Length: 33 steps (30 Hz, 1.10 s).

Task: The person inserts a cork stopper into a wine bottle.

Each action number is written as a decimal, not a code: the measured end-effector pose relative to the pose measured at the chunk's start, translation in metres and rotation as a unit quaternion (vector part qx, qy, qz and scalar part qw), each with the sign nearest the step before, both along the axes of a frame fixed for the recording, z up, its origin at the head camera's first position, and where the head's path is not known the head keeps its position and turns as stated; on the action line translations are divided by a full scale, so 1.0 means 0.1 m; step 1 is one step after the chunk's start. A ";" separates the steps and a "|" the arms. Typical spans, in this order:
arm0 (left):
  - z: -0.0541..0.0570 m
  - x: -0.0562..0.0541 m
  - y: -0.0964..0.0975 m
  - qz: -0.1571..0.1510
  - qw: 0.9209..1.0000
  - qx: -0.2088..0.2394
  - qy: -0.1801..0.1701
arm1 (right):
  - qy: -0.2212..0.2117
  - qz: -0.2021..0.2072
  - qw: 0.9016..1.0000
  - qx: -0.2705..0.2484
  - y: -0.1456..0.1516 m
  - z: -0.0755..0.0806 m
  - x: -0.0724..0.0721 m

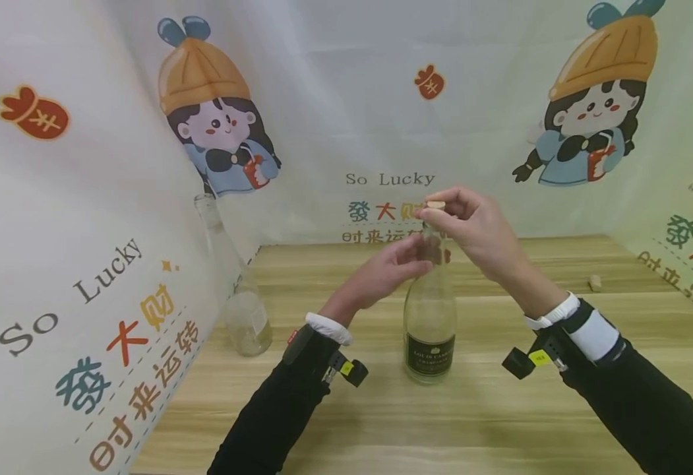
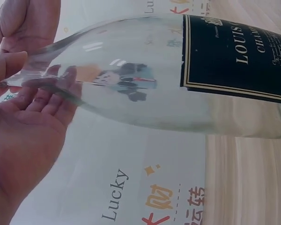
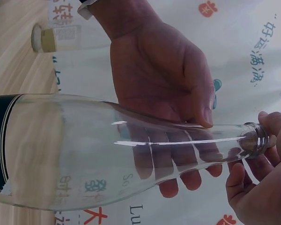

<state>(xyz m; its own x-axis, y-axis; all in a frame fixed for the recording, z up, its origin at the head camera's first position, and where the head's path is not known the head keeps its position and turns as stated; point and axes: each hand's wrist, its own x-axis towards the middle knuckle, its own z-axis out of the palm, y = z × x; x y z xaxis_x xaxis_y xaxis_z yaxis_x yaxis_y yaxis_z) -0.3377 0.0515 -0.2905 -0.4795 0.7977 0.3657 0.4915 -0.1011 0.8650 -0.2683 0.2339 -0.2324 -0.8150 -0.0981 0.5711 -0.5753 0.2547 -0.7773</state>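
Note:
A clear glass champagne bottle with a dark label stands upright on the table. My left hand holds it by the neck, thumb on one side and fingers behind the glass in the right wrist view. At the bottle's mouth, my right hand pinches a cork between thumb and fingers. Part of this cork shows through the glass inside the mouth. The left wrist view shows the bottle's label close up; the mouth there is hidden by the hands.
A second clear bottle stands at the left beside the printed cloth. Another cork lies on the wooden table toward the back right. The cloth hangs behind and along both sides.

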 end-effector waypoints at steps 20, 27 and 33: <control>0.07 0.19 -0.12 0.166 0.948 -0.112 0.248 | 0.076 -0.032 0.993 0.086 0.02 -0.18 0.07; 0.04 0.27 -0.18 0.216 0.907 -0.138 0.335 | 0.055 -0.037 0.993 0.103 0.03 -0.28 0.08; 0.03 0.30 -0.25 0.230 0.892 -0.134 0.366 | 0.038 -0.047 0.991 0.117 0.02 -0.32 0.10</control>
<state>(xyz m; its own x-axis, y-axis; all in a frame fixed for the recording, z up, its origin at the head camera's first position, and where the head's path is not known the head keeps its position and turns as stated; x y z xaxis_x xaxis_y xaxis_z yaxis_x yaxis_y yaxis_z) -0.3075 0.0264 -0.2871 -0.4890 0.6841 0.5412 0.8709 0.4180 0.2586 -0.2579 0.2362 -0.2643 -0.7821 -0.1602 0.6022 -0.5951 0.4784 -0.6458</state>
